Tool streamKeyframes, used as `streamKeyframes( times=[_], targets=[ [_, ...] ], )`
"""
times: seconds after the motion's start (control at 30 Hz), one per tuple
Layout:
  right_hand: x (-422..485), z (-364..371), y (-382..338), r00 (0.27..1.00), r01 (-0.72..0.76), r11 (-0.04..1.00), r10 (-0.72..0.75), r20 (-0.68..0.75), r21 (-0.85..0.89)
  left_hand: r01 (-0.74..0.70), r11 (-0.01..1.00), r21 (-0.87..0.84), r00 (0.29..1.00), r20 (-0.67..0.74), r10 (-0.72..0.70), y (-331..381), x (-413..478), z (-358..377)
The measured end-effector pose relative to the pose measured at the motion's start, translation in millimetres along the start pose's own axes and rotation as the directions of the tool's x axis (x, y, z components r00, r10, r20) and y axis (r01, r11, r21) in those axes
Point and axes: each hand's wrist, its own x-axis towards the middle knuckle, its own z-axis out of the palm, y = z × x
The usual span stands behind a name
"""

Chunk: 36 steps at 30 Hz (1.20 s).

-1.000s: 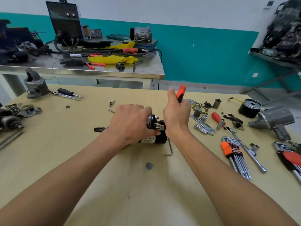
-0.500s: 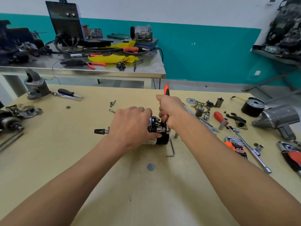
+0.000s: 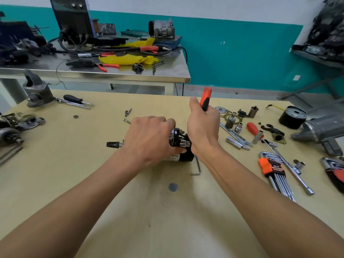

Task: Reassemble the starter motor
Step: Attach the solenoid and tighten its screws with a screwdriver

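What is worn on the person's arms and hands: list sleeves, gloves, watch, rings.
Nothing worn shows. The left forearm and right forearm are bare to the frame's edge, no sleeves or watch. The left hand and right hand are ungloved, no ring showing.

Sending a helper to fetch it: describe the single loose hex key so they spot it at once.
On the tan table, find the black starter motor at its middle. The hex key lies by the motor's right end, a lone bare L-shaped rod, unlike the orange-clipped set farther right.
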Motion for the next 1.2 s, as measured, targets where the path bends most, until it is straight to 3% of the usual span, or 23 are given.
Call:
streamKeyframes(
  times=[0.23, 0.3, 0.37, 0.43, 0.53, 0.87, 1.03, 1.1, 1.2],
  targets=[
    [-38, -8, 13, 0.948, 0.318, 0.934, -0.318, -0.025, 0.162, 0.011, 1.0, 0.003, 1.0, -0.003, -0.011, 0, 0, -2],
    [-43, -13, 16, 0.933, 0.35, 0.913, -0.36, 0.007, 0.209, 0.018, 1.0, 0.001, 1.0, 0.012, -0.018, 0, 0, -2],
    [-37, -18, 14, 0.961, 0.269, 0.939, -0.276, 0.002, 0.216, 0.028, 1.0, 0.006, 0.999, 0.037, -0.029, -1, -1, 0],
    [-24, -25, 9, 0.994, 0.107, 0.968, -0.102, -0.037, 0.228, 0.04, 0.999, -0.002, 0.998, 0.048, -0.039, -1, -1, 0],
    [3, -34, -4, 0.994, -0.049, 0.972, 0.07, -0.084, 0.231, 0.037, 0.999, -0.035, 0.999, 0.035, -0.036, -1, -2, 1],
    [28, 4, -20, 0.974, -0.227, 0.973, 0.227, 0.03, 0.032, -0.052, 0.997, -0.065, 0.998, 0.027, 0.054, -5, -5, 1],
    [37, 12, -33, 0.889, -0.439, 0.898, 0.437, 0.133, -0.018, -0.061, 0.997, -0.049, 0.998, 0.012, 0.062, -3, -5, 1],
    [38, 16, -38, 0.887, -0.419, 0.905, 0.425, 0.181, -0.075, -0.059, 0.997, -0.05, 0.998, 0.005, 0.059, -3, -5, 2],
    [29, 17, -33, 0.955, -0.275, 0.96, 0.279, 0.099, -0.054, -0.049, 0.997, -0.053, 0.999, 0.001, 0.049, -3, -3, 3]
  ],
)
